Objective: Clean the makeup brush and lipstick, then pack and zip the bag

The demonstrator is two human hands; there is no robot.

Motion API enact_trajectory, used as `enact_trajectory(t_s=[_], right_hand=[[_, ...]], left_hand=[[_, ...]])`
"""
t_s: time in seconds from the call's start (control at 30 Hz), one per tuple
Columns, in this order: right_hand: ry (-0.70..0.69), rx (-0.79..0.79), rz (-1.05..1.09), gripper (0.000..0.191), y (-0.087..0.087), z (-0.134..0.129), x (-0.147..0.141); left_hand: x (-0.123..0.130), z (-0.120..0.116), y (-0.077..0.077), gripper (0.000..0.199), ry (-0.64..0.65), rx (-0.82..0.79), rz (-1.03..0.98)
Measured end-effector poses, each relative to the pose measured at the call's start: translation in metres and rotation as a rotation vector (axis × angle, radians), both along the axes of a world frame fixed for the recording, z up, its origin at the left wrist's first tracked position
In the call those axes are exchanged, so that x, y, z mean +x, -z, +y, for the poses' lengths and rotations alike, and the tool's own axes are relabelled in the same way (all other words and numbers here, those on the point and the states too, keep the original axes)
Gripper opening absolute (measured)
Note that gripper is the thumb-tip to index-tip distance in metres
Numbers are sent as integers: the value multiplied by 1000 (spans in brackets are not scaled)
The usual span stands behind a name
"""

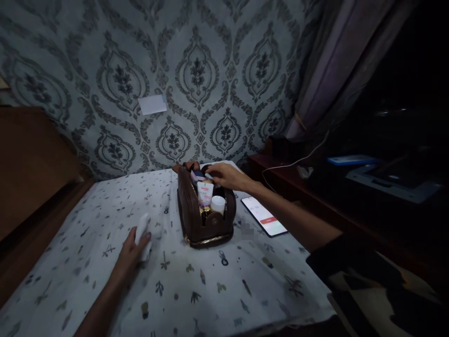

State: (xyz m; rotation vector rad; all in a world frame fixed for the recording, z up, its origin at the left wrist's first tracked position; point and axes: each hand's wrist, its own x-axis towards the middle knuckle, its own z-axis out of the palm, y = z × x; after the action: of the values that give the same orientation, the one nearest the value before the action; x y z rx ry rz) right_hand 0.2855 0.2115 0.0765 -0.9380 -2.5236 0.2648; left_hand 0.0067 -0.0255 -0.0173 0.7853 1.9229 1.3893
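A brown toiletry bag (pixel 189 217) stands unzipped on a white patterned cloth (pixel 168 290). In it I see a white tube with pink print (pixel 205 192), a white-lidded jar (pixel 218 204) and a small gold item (pixel 205 214). My right hand (pixel 226 175) is over the bag's far right side, fingertips bent down into the opening; a small pale thing shows at them, too little of it to name. Left of the bag, my left hand (pixel 135 243) grips a slim white object (pixel 142 229), upright between thumb and fingers. Its kind is unclear.
Right of the bag lies a phone (pixel 264 216) with its screen lit. A white cable (pixel 298 161) runs across the dark red surface (pixel 257 166) beyond it. Brown wooden furniture (pixel 31 159) borders the left side. The patterned wall (pixel 196 93) rises behind.
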Motion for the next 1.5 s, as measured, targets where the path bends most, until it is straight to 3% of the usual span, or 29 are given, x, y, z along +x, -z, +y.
enact_trajectory(t_s=[0.1, 0.3, 0.37, 0.5, 0.57, 0.7, 0.83, 0.93, 1.07, 1.2, 1.5], right_hand=[[50, -34, 272, 41, 16, 3, 4], [92, -372, 805, 44, 49, 8, -2], [96, -429, 898, 48, 53, 9, -5], [142, -542, 978, 52, 52, 18, -9], [163, -563, 978, 50, 50, 25, -12], [159, -569, 952, 38, 49, 39, -20], [135, -553, 912, 29, 49, 45, -24], [123, -528, 880, 29, 49, 45, -23], [124, -482, 832, 28, 47, 45, -23], [130, -441, 791, 27, 46, 45, -27], [180, -415, 736, 34, 48, 44, -28]], left_hand=[[-28, 5, -6, 66, 105, -56, 135], [-86, 19, -21, 62, 129, -20, 542], [-96, 24, -21, 65, 125, -68, 645], [-103, 33, -21, 71, 211, -212, 591], [-102, 40, -29, 77, 236, -210, 637], [-83, 69, -65, 73, 274, -44, 839], [-33, 122, -105, 54, 461, 133, 898], [7, 169, -121, 43, 610, 183, 1016], [43, 226, -129, 36, 661, 93, 1261], [60, 262, -127, 30, 641, -76, 1421], [56, 281, -123, 26, 711, -95, 1378]])
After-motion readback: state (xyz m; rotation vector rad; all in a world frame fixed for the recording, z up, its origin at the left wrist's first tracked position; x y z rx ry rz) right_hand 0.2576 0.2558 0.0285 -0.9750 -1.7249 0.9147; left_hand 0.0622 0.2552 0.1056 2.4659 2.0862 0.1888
